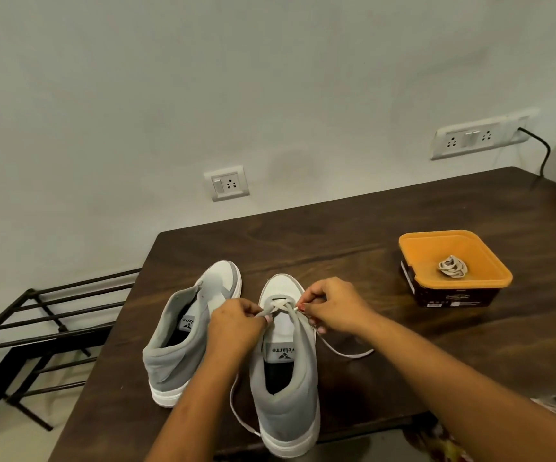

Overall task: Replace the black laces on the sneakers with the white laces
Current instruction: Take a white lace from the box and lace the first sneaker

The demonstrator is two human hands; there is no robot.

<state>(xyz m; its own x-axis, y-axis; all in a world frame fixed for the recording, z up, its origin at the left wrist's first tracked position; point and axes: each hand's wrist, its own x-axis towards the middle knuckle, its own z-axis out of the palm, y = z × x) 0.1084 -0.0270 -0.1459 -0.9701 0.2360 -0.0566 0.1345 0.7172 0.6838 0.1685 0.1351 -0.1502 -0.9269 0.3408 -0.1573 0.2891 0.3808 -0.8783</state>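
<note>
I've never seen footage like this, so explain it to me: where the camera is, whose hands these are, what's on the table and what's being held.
There is no machine here. A person works with bare hands, and the single picture comes from a camera worn on their head, looking forward and down. That is why both arms reach in from the bottom. On the dark table stand two grey and white sneakers. The left hand and the right hand each pinch a strand of the white lace, which crosses near the toe of the right sneaker. Its loose ends trail on the table. The left sneaker shows no lace. Further right sits an orange tub with a pale coiled lace in it.
</note>
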